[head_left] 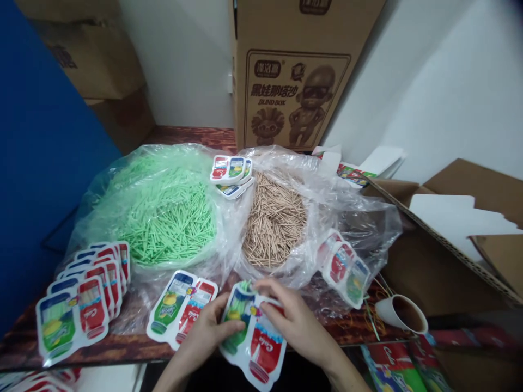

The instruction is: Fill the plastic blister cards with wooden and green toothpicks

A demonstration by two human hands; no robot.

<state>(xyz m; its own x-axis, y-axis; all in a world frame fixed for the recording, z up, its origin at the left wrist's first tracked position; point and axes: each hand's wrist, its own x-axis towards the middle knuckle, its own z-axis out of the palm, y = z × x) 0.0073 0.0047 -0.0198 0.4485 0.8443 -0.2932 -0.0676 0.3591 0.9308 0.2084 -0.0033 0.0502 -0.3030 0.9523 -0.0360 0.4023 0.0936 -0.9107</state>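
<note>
Low at the table's front edge I hold a double-bottle-shaped packet [267,348] printed with a green Sprite and a red Cola bottle. My left hand [214,324] grips its left edge, thumb across the front. My right hand [286,313] is closed on its upper right, fingertips near the top opening. A small bunch of green sticks [245,285] pokes out at the top left. Left of my hands lies another such packet [169,305]. Behind are a clear bag of green sticks [175,223] and a bag of light brown sticks [275,220].
Overlapping filled packets [93,307] are stacked at the left. More packets rest between the bags [229,171] and at the right [345,267]. A paper cup [402,314] lies tipped near an open carton [441,272]. A tall printed box [294,98] stands behind.
</note>
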